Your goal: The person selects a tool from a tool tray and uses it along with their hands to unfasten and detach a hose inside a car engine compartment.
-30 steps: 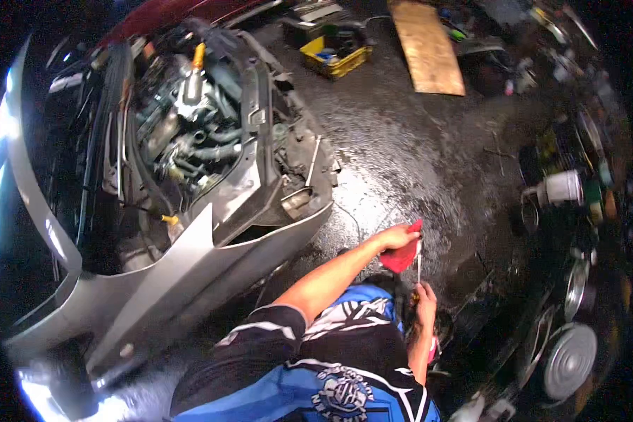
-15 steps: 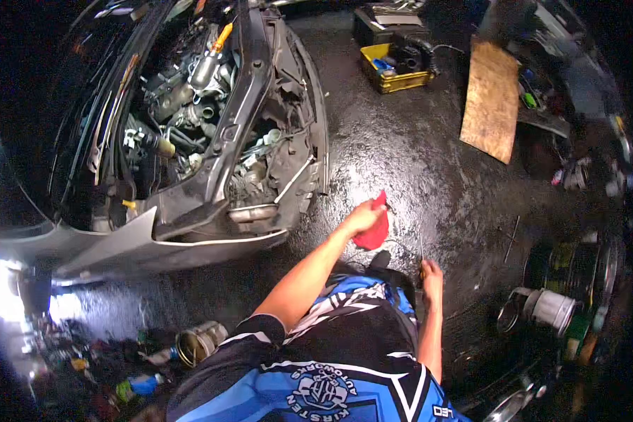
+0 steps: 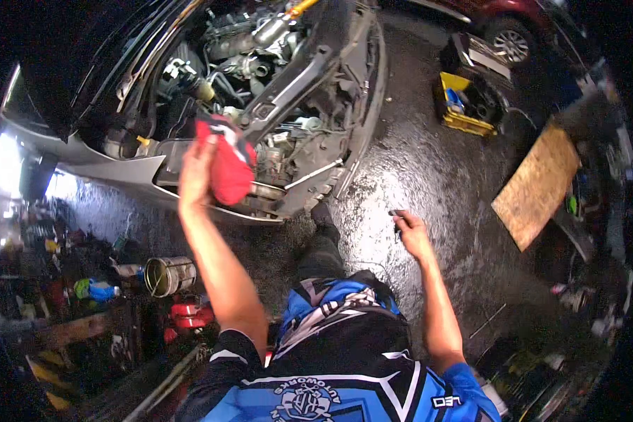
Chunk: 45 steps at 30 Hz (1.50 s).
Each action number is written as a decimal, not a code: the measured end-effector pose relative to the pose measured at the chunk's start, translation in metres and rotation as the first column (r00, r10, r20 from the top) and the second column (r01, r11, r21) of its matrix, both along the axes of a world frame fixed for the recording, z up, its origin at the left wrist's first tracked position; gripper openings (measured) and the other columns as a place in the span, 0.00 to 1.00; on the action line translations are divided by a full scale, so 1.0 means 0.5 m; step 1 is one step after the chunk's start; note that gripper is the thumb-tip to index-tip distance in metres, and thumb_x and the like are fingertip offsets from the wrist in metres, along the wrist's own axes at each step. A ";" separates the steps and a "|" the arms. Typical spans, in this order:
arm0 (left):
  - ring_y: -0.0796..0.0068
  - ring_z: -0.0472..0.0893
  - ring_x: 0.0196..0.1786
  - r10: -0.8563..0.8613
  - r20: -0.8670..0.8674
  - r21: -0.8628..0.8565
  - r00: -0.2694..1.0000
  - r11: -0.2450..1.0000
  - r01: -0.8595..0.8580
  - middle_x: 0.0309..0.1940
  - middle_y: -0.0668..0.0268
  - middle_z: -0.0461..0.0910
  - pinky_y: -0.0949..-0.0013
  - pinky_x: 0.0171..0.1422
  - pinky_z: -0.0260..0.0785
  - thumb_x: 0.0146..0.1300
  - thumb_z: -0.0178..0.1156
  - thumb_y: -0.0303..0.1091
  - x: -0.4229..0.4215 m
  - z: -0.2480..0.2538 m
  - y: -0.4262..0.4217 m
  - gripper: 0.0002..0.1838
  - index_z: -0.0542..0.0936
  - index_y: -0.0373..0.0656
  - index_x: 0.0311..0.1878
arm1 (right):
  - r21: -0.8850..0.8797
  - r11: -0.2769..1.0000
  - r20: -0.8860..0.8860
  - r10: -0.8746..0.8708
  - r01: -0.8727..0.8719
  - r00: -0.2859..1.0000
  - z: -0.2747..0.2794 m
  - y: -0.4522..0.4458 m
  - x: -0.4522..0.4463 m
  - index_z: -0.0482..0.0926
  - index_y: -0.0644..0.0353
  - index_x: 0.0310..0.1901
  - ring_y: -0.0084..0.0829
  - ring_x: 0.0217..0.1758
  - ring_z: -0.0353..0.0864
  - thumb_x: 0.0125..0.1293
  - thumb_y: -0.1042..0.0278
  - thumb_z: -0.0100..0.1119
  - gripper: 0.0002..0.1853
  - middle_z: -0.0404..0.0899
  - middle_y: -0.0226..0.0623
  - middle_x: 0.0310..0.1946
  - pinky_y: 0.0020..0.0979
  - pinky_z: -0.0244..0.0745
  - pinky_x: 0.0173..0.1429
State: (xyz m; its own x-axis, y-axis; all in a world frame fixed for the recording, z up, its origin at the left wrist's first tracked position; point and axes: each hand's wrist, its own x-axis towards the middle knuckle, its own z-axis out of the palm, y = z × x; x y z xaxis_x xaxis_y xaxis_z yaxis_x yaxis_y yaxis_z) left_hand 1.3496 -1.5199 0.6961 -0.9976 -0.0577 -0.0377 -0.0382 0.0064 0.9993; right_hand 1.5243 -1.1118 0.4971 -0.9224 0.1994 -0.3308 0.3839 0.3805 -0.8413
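My left hand (image 3: 198,172) grips a red cap (image 3: 232,169) with black and white markings. It is raised over the front corner of a dark car (image 3: 112,158), whose bonnet is up and engine (image 3: 243,53) exposed. On the right, above the wet floor, my right hand (image 3: 413,235) is closed around a slim dark tool (image 3: 397,214). Only a short piece of that tool shows, and its kind is unclear. A silver canister with an orange top (image 3: 273,29) sits over the engine.
A yellow crate (image 3: 468,125) with parts stands on the shiny dark floor, near a brown board (image 3: 538,186). Behind it is a red car (image 3: 520,10). At the left lie a metal bucket (image 3: 170,276), a red tool (image 3: 192,314) and assorted clutter.
My left hand has carried the red cap up and left, from over the floor to the car's front corner. My right hand has risen forward with the tool. The view has turned left.
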 end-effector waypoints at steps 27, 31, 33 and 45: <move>0.48 0.82 0.44 -0.251 0.374 -0.826 0.893 0.348 0.443 0.40 0.53 0.82 0.51 0.49 0.73 0.68 0.58 0.32 -0.527 -0.111 -0.111 0.19 0.76 0.47 0.61 | 0.598 0.746 -0.134 0.453 -0.293 0.881 -0.382 -0.480 -1.003 0.75 0.60 0.45 0.54 0.37 0.83 0.64 0.67 0.54 0.10 0.80 0.50 0.36 0.53 0.77 0.41; 0.49 0.81 0.46 -0.313 0.260 -0.890 0.913 0.290 0.353 0.42 0.54 0.82 0.52 0.52 0.73 0.69 0.56 0.33 -0.555 -0.182 -0.116 0.20 0.74 0.47 0.63 | 0.521 0.804 -0.089 0.387 -0.288 0.918 -0.386 -0.487 -1.048 0.76 0.58 0.41 0.54 0.38 0.83 0.62 0.67 0.52 0.09 0.80 0.50 0.34 0.52 0.78 0.43; 0.48 0.81 0.47 -0.282 0.304 -0.883 0.910 0.275 0.381 0.42 0.53 0.82 0.53 0.53 0.73 0.69 0.55 0.33 -0.579 -0.201 -0.105 0.19 0.75 0.46 0.63 | 0.470 0.846 -0.133 0.351 -0.253 0.927 -0.387 -0.483 -1.053 0.77 0.58 0.39 0.54 0.39 0.83 0.62 0.67 0.52 0.08 0.80 0.50 0.32 0.52 0.78 0.42; 0.43 0.78 0.56 -0.018 0.538 -0.816 0.843 0.239 0.526 0.54 0.47 0.80 0.51 0.61 0.69 0.66 0.53 0.28 -0.632 -0.186 -0.072 0.23 0.74 0.44 0.65 | 0.118 0.979 0.108 0.154 -0.167 0.982 -0.464 -0.480 -1.095 0.83 0.53 0.41 0.51 0.44 0.83 0.68 0.65 0.53 0.09 0.84 0.46 0.37 0.47 0.74 0.47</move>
